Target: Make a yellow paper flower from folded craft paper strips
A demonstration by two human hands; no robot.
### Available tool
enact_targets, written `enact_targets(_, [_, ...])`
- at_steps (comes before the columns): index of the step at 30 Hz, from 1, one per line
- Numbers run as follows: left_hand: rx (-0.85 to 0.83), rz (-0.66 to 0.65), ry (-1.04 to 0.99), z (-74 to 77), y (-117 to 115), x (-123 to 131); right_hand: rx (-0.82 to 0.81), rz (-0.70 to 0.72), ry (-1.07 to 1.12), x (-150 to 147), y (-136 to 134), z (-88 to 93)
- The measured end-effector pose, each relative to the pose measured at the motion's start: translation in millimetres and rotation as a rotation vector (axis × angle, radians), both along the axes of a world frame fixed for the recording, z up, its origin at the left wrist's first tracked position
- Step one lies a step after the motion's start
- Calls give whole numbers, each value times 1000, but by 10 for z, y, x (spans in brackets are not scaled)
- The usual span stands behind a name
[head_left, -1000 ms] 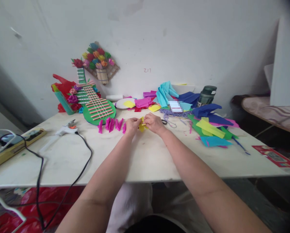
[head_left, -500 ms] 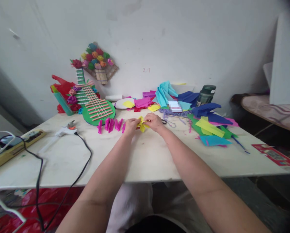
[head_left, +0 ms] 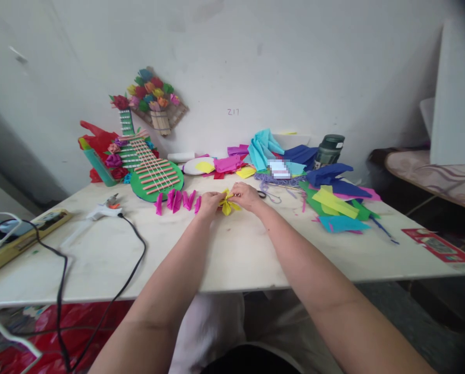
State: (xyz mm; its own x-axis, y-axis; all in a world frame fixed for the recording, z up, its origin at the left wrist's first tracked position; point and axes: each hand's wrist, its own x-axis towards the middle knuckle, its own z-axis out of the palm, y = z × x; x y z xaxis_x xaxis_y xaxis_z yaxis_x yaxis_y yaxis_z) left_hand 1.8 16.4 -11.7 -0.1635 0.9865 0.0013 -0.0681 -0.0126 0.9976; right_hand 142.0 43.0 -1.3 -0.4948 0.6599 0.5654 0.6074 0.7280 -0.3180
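A yellow paper flower (head_left: pixel 228 204) with pointed petals is held between both hands, just above the middle of the table. My left hand (head_left: pixel 212 203) pinches it from the left, fingers closed. From the right, my right hand (head_left: pixel 245 196) grips its upper part with bent fingers. The fingertips partly hide the flower's centre. Left of my left hand, several folded magenta paper pieces (head_left: pixel 174 200) lie in a row. Scissors, of which a black handle loop (head_left: pixel 261 194) shows, lie beside my right hand.
At the left are a glue gun (head_left: pixel 105 209), its black cord and a power strip (head_left: pixel 30 241). Behind stands a green guitar-shaped craft (head_left: pixel 139 193). Coloured paper sheets (head_left: pixel 337 202) are piled at the right, near a dark green bottle (head_left: pixel 329 150).
The yellow flower's petals now spread wider and lower between my fingers. Both hands stay in nearly the same place; the whole view has shifted slightly.
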Motion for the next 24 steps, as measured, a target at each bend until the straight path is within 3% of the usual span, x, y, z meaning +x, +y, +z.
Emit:
enact_targets(5, [3,-15,-26,10,-13,9,-10,10,44,-16,-45,34])
enact_targets(10, [-17,-21,-63,21,-12,15,-167,43,317,18,-20,31])
enact_targets(16, [52,-8,-89,38,-16,-12,-230,-163,524,93,71,3])
enact_targets(22, [73,10,-167,7,14,-19,-657,-104,719,41,24,9])
enact_targets(24, [57,3,-189,0,18,-11,-722,-77,781,23,-7,22])
